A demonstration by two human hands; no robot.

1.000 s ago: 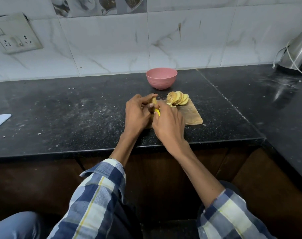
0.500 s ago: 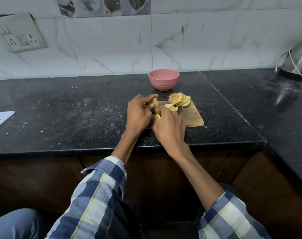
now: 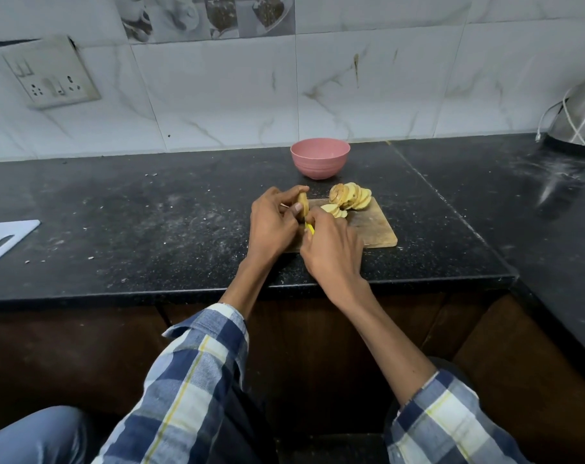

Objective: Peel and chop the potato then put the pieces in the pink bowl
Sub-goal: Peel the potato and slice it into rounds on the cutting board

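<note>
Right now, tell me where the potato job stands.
Done: a row of potato slices lies on the wooden cutting board. In hand: the left hand pinches the last potato piece while the right hand grips a yellow-handled tool, its working end hidden. Left: finish that piece, then move everything to the pink bowl, which shows no pieces from here.

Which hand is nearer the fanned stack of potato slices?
Right. The right hand sits just in front of the slices on the board; the left hand, pinching the potato end piece, is farther to their left.
</note>
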